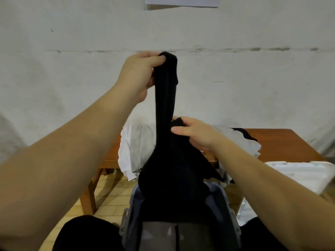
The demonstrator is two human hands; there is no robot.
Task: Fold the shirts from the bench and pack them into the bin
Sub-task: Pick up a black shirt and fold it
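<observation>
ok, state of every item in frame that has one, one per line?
black shirt: unfolded, held up bunched, lower end hanging into the bin
left hand: raised, grips the shirt's top
right hand: lower, pinches a fold at the shirt's side
bin: open, grey fabric inside
pale shirts: loose heap on the bench, unfolded
bench: partly covered by clothes

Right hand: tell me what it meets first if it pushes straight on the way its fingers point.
The right hand points leftward and already pinches the black shirt; pushed on, it would likely press into that hanging cloth first. Depth is unclear.
</observation>
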